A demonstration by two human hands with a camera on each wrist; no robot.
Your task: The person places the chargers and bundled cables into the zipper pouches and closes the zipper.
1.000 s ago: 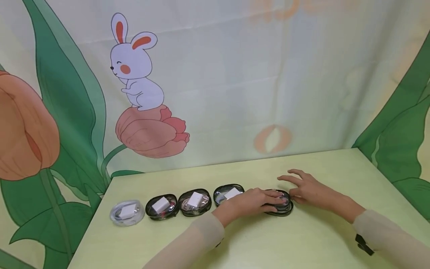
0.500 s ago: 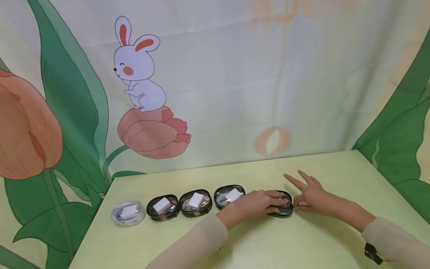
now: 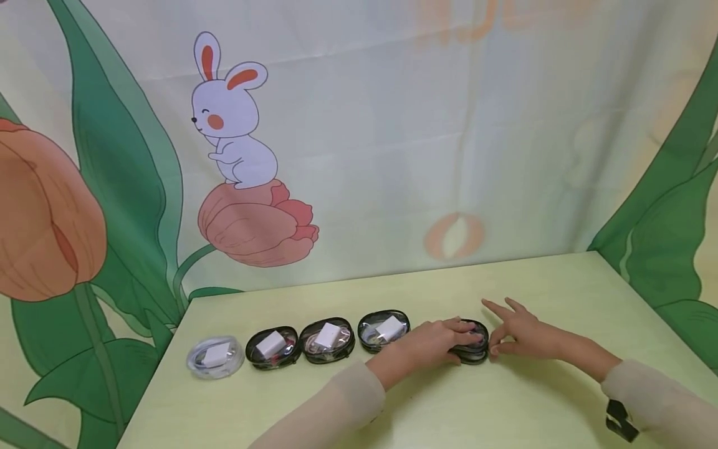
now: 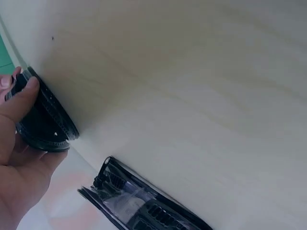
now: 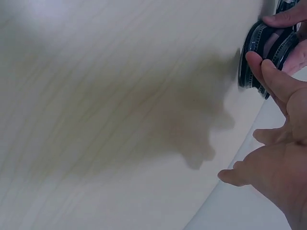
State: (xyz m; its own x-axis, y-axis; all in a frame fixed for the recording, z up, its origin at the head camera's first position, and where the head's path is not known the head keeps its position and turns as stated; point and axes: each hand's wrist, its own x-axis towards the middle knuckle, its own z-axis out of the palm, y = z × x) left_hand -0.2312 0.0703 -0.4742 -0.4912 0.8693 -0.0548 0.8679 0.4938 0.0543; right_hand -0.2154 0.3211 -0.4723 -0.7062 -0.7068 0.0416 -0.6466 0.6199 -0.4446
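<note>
A small oval clear case with black zipped edging [image 3: 475, 357] stands at the right end of a row on the table. My left hand [image 3: 430, 340] grips it from the left, and in the left wrist view the thumb lies on one face with fingers under the other. At the case's right end is my right hand [image 3: 521, 337]. The right wrist view shows its thumb and forefinger close together at the zipped rim of the case [image 5: 249, 48], pinching there, while its other fingers spread away. The zip pull itself is hidden by the fingertips.
To the left stand three similar black-edged cases, the nearest being this case [image 3: 373, 324], each with a white charger block and cable inside. A clear, pale-edged case [image 3: 196, 365] ends the row. Behind the pale table [image 3: 449, 411] hangs a printed curtain [image 3: 359, 156].
My right hand has slid a little along the case's right end towards the table's front, its thumb and forefinger coming together. The left hand keeps its hold, and the head view has shifted slightly.
</note>
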